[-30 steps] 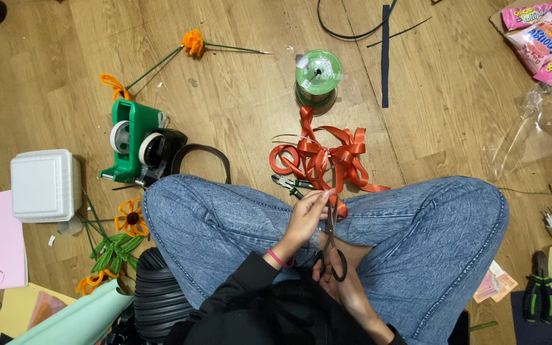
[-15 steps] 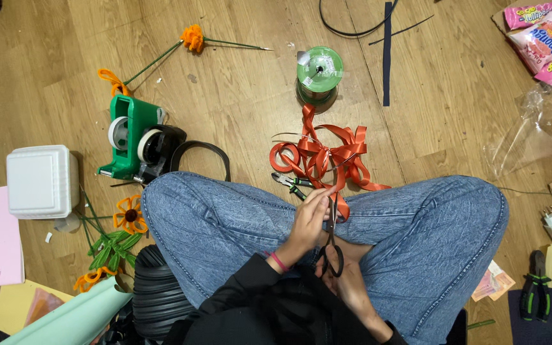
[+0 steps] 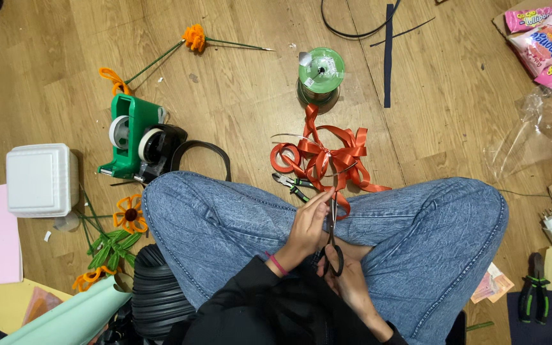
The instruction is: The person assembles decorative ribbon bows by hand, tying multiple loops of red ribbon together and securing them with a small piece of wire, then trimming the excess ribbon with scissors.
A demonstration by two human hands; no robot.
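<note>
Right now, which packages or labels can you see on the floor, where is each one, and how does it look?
Candy bags: top right corner, pink and red, flat, overlapping.
Clear plastic wrapper: right side below the candy bags, crumpled, transparent.
White box: left edge, squarish, closed, rounded corners.
Label on green spool: top centre, small, white.

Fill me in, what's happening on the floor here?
A person in jeans sits cross-legged on a wooden floor. The right hand holds black-handled scissors, blades pointing up at an orange ribbon bow in front of the knees. The left hand pinches a ribbon tail beside the blades. Around them lie a green ribbon spool, a green tape dispenser, small pliers and orange craft flowers.
</note>
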